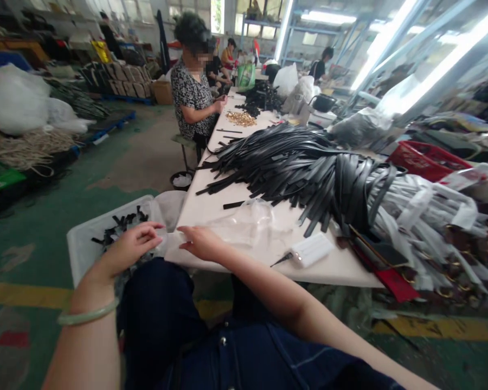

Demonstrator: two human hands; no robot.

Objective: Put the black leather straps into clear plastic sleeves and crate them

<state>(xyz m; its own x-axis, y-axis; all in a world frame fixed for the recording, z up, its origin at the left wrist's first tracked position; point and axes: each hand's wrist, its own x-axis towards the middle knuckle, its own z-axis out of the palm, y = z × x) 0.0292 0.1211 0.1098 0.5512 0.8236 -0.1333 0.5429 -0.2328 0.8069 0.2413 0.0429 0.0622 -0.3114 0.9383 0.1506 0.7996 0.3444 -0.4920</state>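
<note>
My left hand (135, 245) hovers over the near side of a white plastic bin (74, 246) that holds black strap pieces (120, 225). Its fingers are slightly bent and apart, and I see nothing clearly gripped in them. At the table's left corner is my right hand (203, 242), thumb and forefinger apart and pointing left. Some see-through film shows between the two hands; whether either touches it I cannot tell. Just beyond the right hand, a clear plastic bag (260, 219) lies crumpled on the white table (195, 208).
A large bundle of black straps (276, 157) spreads across the table. A white power bank (312, 250) with a black cable lies near the front edge. Gold-coloured metal pieces (241, 118) are heaped farther along. A co-worker (195, 92) sits at the table's left side.
</note>
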